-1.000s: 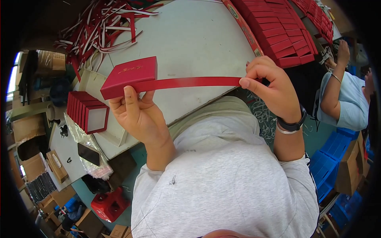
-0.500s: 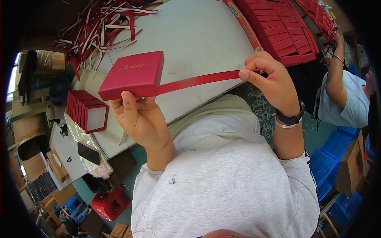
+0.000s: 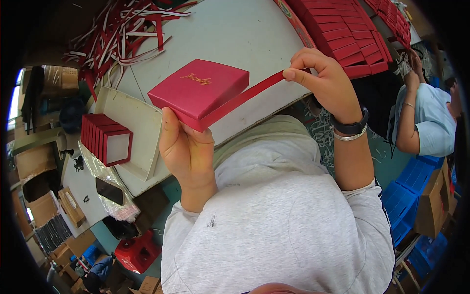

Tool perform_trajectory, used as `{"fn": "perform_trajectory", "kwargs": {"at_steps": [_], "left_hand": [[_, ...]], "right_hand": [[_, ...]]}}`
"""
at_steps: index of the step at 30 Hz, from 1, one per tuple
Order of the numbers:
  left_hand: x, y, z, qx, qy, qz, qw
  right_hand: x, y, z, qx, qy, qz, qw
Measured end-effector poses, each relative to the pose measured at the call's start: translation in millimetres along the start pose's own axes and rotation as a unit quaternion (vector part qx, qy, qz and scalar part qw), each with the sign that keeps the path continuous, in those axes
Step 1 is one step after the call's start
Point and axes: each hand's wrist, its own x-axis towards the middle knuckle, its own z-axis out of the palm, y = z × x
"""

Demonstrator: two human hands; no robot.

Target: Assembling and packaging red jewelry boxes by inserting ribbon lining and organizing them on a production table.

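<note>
My left hand (image 3: pixel 188 154) grips a red square box lid (image 3: pixel 200 88) with gold lettering on top, held over the table edge. The thumb presses on its near corner; the other fingers are partly hidden under it. A red strip (image 3: pixel 252 95) runs along the lid's near right side and stretches up to the right. My right hand (image 3: pixel 323 81) pinches the strip's free end between thumb and forefinger. A watch and a silver bangle circle that wrist.
A pale tray (image 3: pixel 152 152) at left holds a row of red boxes (image 3: pixel 105 137). Loose red and white strips (image 3: pixel 129 34) heap at the far left of the table (image 3: pixel 230 29). Stacked red boxes (image 3: pixel 342 34) stand far right. A phone (image 3: pixel 109 190) lies left; a co-worker (image 3: pixel 431 117) is at right.
The box in my left hand has moved right and turned, its near corner now toward me. More of the strip lies along its side, and my right hand has come slightly left and farther away.
</note>
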Motion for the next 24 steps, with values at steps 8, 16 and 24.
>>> {"fn": "perform_trajectory", "kwargs": {"at_steps": [8, 16, 24], "left_hand": [[-2.5, -7.7, 11.8, -0.102, 0.042, -0.044, 0.993], [-0.8, -7.0, 11.1, -0.110, 0.050, -0.058, 0.991], [1.7, -9.3, 8.5, -0.095, 0.035, -0.045, 0.994]], "right_hand": [[6.8, 0.1, 3.7, 0.004, -0.013, -0.018, 1.000], [5.5, -4.8, 1.1, 0.026, -0.023, -0.007, 0.999], [5.9, -3.9, -3.1, 0.064, -0.038, 0.015, 0.997]]}}
